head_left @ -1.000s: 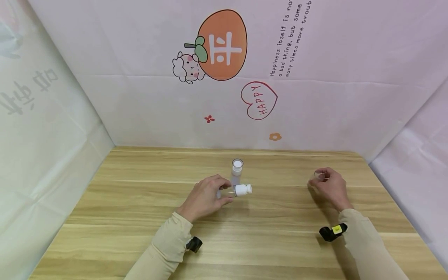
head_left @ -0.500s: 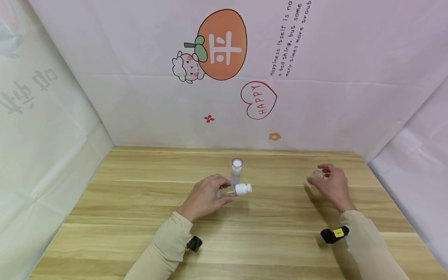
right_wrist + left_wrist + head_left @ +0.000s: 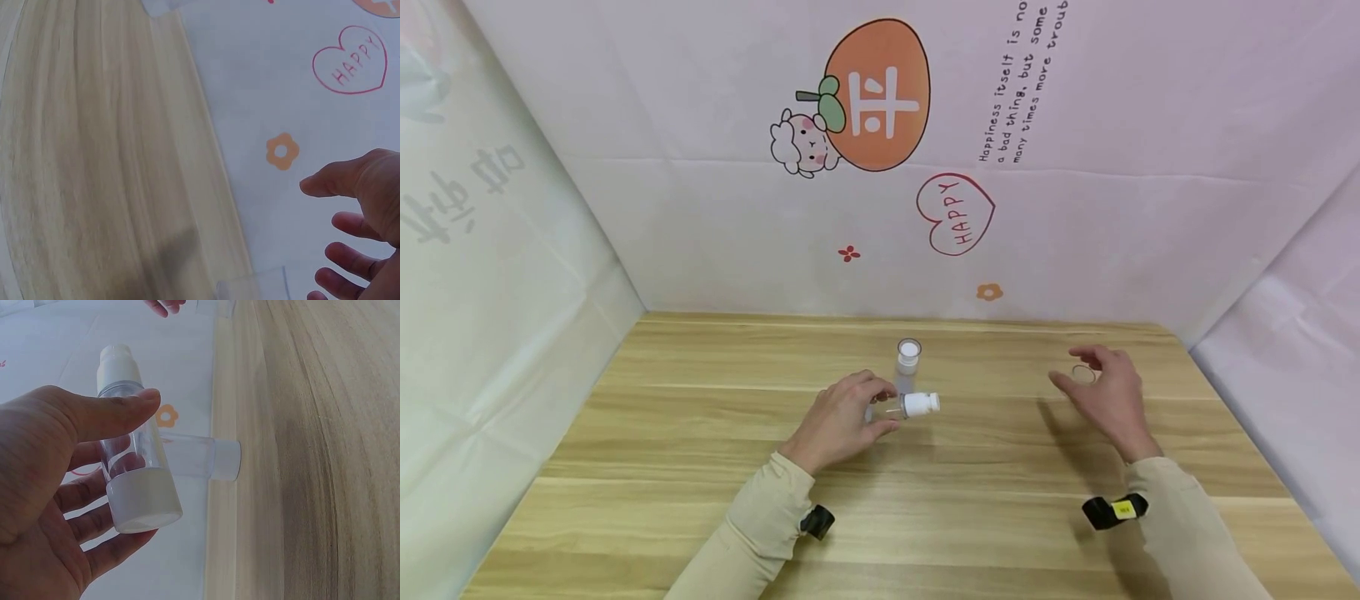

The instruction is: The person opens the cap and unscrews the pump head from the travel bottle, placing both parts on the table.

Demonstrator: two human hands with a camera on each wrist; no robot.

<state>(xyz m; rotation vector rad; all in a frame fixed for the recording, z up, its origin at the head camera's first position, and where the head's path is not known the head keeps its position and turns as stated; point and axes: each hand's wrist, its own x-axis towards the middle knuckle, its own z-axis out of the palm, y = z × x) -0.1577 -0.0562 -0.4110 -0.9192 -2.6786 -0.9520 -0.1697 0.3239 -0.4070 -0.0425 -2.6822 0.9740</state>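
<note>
Holding a bottle (image 3: 914,406), left grip (image 3: 842,419) over wooden table (image 3: 985,500), right grip (image 3: 1109,397) wide, printed backdrop (image 3: 715,233)

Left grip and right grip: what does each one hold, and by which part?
The left grip holds a white-topped bottle mainly by its clear body; the right grip holds nothing.
</note>
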